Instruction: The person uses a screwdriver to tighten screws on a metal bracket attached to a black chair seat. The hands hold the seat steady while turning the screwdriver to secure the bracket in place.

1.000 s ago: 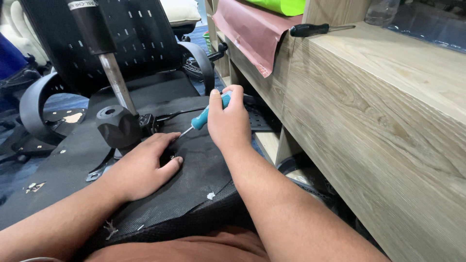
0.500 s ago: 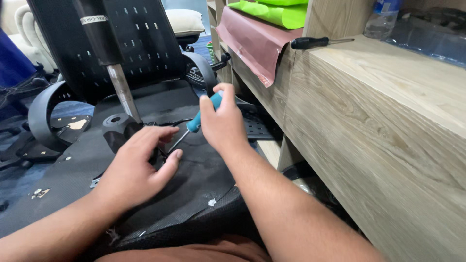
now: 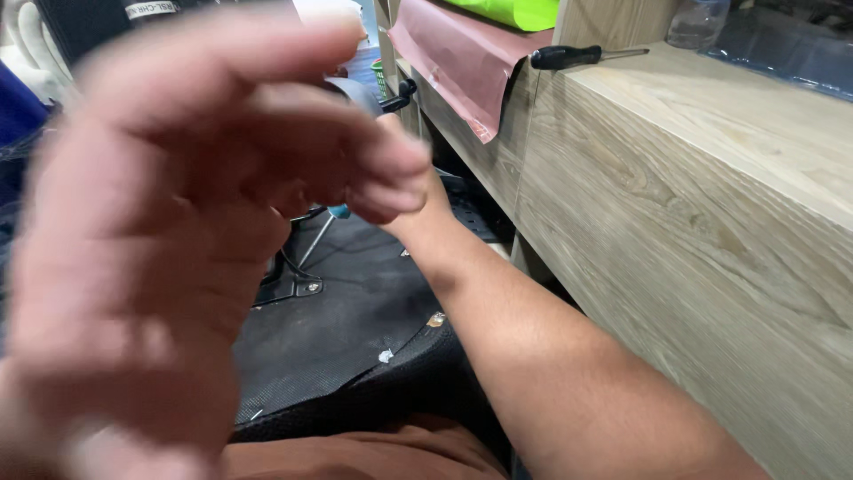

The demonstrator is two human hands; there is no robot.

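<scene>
Hands | L (image 3: 169, 231) open, blurred, near cam | R hidden behind, grip unclear | bottle (image 3: 697, 22) on shelf, contents unclear

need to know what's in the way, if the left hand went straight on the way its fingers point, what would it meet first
Probably the right forearm: the blurred left hand, raised close to the camera, points its fingers right, toward the right wrist. Depth is unclear, so it could pass in front.

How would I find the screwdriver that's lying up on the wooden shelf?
Start at the big pale wooden counter filling the right side. Follow its top edge back to where the reddish-brown sheet hangs over. The black-handled screwdriver lies flat just right of that sheet, metal tip pointing right toward a clear plastic bottle; it is the only black, stick-shaped thing on the counter top.
</scene>
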